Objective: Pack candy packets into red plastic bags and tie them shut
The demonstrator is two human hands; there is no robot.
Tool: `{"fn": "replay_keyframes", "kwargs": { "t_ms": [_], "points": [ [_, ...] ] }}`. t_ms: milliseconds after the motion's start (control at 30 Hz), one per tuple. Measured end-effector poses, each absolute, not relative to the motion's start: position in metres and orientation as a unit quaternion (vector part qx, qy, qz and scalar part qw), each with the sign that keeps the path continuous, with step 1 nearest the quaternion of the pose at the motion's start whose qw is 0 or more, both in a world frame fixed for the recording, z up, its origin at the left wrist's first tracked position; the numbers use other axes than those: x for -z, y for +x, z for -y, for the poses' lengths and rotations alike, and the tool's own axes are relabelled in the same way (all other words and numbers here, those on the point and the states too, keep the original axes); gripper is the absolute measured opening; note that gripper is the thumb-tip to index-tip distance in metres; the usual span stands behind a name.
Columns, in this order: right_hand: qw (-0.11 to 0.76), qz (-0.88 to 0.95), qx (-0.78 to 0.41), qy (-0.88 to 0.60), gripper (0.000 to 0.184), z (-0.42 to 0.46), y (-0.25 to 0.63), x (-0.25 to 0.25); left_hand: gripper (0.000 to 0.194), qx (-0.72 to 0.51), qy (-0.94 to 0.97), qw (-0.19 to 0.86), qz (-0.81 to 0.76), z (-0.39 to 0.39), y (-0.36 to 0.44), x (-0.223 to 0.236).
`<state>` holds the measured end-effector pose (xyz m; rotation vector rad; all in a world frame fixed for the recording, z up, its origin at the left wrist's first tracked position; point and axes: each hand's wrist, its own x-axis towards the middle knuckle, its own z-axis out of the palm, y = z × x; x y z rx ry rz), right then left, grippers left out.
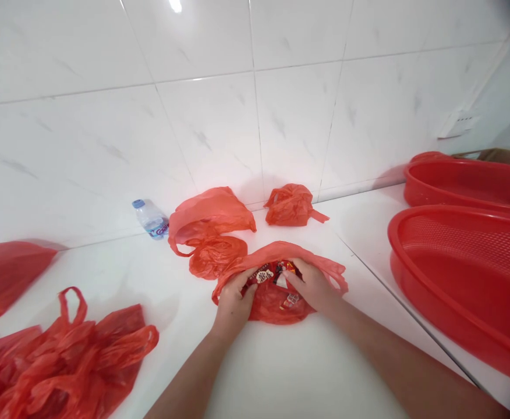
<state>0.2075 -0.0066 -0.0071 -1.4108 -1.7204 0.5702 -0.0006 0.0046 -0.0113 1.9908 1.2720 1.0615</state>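
A red plastic bag [276, 311] lies on the white table with its mouth spread open. Inside it are small red printed packets with white lettering, one of them a packet [264, 275] at the left of the opening. My left hand [234, 302] reaches in from the left, thumb and fingers closed about that packet's edge. From the right, my right hand [314, 285] has its thumb and fingers on another red packet [282, 278] with a white patch. Another printed label shows through the thin plastic nearer to me. The fingertips of both hands are partly hidden by the bag and packets.
Behind the hands sit a filled red bag [290, 206], a loose red bag [213, 212] and a bottle [150, 220] near the tiled wall. Crumpled red bags [75, 361] lie at left. Red plastic baskets [447, 291] stand at right, beyond a table seam.
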Motion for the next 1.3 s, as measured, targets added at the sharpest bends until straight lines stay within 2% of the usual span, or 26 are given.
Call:
{"fn": "replay_keyframes", "kwargs": {
  "t_ms": [267, 333, 433, 567, 700, 900, 1167, 1300],
  "points": [
    [0.432, 0.755, -0.102, -0.482, 0.032, 0.014, 0.197, 0.011, 0.032, -0.39, 0.736, 0.282, -0.475, 0.0, 0.001, 0.011],
    [0.427, 0.767, -0.096, -0.469, 0.028, 0.016, 0.194, 0.01, 0.03, -0.37, 0.759, 0.268, -0.464, 0.003, 0.001, 0.01],
    [0.433, 0.751, -0.127, -0.483, 0.018, 0.019, 0.191, 0.01, 0.03, -0.366, 0.772, 0.231, -0.466, 0.001, -0.004, 0.009],
    [0.458, 0.66, -0.232, -0.548, 0.022, 0.022, 0.19, 0.009, 0.021, -0.386, 0.756, 0.134, -0.511, -0.01, -0.016, 0.008],
    [0.48, 0.617, -0.277, -0.559, 0.016, 0.025, 0.188, 0.007, 0.02, -0.322, 0.793, 0.085, -0.509, -0.018, -0.022, 0.009],
    [0.466, 0.665, -0.21, -0.544, 0.018, 0.018, 0.194, 0.009, 0.04, -0.24, 0.796, 0.091, -0.548, -0.017, -0.017, 0.011],
    [0.379, 0.648, -0.174, -0.637, 0.02, 0.011, 0.201, 0.01, 0.044, -0.217, 0.783, 0.114, -0.572, -0.013, -0.013, 0.007],
    [0.403, 0.648, -0.177, -0.622, 0.023, 0.012, 0.198, 0.009, 0.041, -0.237, 0.78, 0.112, -0.568, -0.012, -0.012, 0.006]
  ]
}}
